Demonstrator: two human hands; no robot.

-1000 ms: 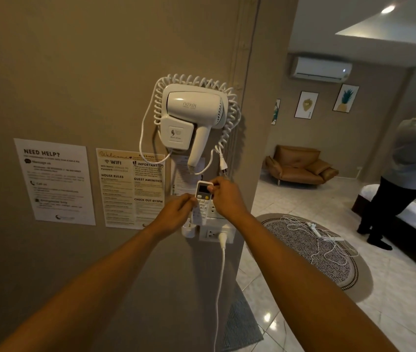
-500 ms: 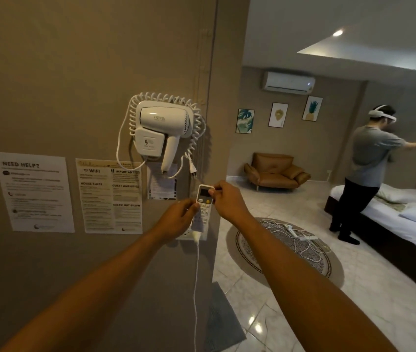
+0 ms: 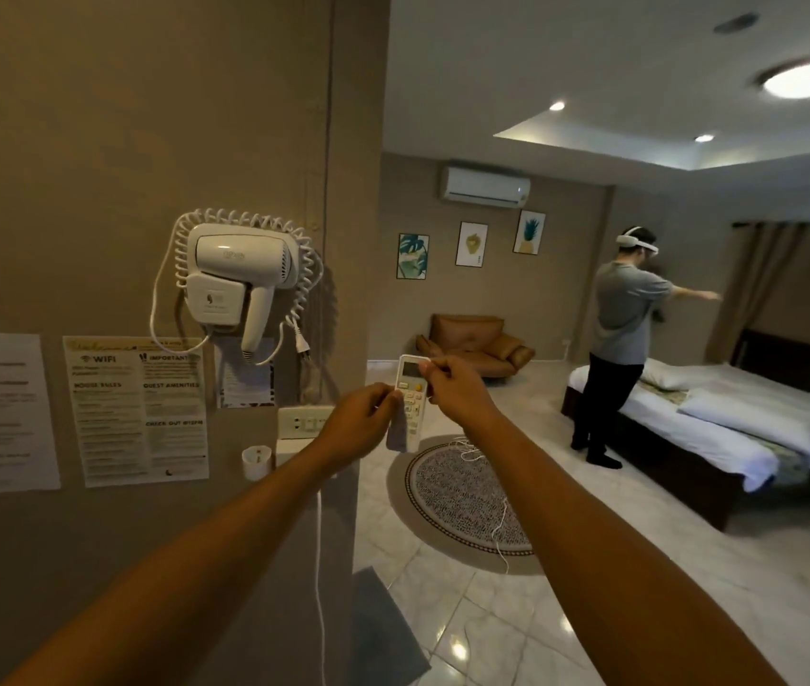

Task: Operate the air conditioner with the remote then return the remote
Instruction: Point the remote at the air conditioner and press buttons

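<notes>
Near the middle of the frame, both bare hands hold a white remote (image 3: pixel 408 398) upright, its small screen at the top and its buttons facing the camera. At its lower left edge the left hand (image 3: pixel 360 425) has its fingers curled closed around the lower half of the body. At the upper right edge the right hand (image 3: pixel 452 391) pinches it, thumb and fingers closed near the screen and the top row of buttons. Held clear of the wall, the remote sits just right of the wall's corner edge.

Upper centre-right of the frame, a white air conditioner (image 3: pixel 486 186) is mounted high on the far wall, above three framed pictures (image 3: pixel 472 244). Left of centre, a white hair dryer (image 3: pixel 239 274) with a coiled cord hangs on the near wall, with printed notices (image 3: pixel 138 410) below and to its left. A wall socket (image 3: pixel 305 423) and a small white holder (image 3: pixel 257 461) sit just left of the left hand. At the right, a person wearing a headset (image 3: pixel 623 334) stands beside a bed (image 3: pixel 749 428), and a round rug (image 3: pixel 462 497) lies on the tiled floor.
</notes>
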